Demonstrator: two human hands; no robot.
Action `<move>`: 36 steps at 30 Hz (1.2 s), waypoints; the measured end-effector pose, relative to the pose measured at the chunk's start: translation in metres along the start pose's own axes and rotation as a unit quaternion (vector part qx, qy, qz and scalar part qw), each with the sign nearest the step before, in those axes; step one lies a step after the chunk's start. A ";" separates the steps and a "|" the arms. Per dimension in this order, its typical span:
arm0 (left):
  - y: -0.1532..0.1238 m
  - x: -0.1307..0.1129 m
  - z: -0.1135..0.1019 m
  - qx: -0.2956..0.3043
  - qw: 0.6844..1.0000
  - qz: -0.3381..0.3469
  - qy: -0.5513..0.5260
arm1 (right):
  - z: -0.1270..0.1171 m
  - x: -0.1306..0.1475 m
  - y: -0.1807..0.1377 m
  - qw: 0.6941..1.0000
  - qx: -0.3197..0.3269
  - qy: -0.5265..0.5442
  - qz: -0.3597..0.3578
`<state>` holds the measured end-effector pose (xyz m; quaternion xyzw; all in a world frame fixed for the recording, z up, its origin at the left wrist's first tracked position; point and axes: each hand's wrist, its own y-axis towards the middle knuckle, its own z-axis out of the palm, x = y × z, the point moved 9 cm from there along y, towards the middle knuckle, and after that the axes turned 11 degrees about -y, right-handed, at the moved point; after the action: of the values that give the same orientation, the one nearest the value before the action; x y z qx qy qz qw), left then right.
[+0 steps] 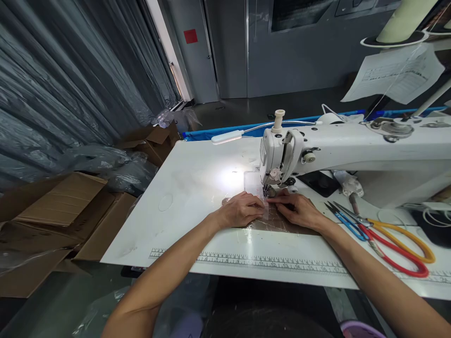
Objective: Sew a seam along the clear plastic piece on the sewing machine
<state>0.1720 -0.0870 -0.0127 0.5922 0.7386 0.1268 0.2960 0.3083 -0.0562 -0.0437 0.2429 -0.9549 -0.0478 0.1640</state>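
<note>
Clear plastic sheet lies flat on the desk under the sewing machine needle, thin, limp, likely slippery. Left hand and right hand press it, fingers flattened; best held near its edges. Scissors lie just right.

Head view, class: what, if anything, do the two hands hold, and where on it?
Both the left hand and right hand press flat on the brown piece, near its needle end; neither grips it.

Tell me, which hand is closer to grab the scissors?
The right hand. It rests on the fabric nearest the scissors, which lie to its right; the left hand is farther off.
</note>
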 end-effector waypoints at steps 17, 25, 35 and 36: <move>0.010 -0.006 0.003 0.071 0.997 -0.012 -0.034 | 0.002 0.017 -0.007 0.995 0.004 -0.076 -0.065; 0.013 0.008 0.002 0.102 0.989 -0.053 -0.093 | 0.011 0.014 -0.007 0.989 0.010 -0.129 -0.069; 0.009 0.011 0.004 0.078 0.996 -0.044 -0.018 | -0.004 0.006 -0.006 1.000 -0.001 0.008 -0.004; 0.009 0.012 0.005 0.077 0.996 -0.048 -0.013 | -0.008 0.004 -0.006 0.999 -0.013 0.031 0.016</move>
<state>0.1805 -0.0736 -0.0154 0.5782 0.7702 0.0477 0.2649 0.3106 -0.0633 -0.0360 0.2272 -0.9524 -0.0496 0.1970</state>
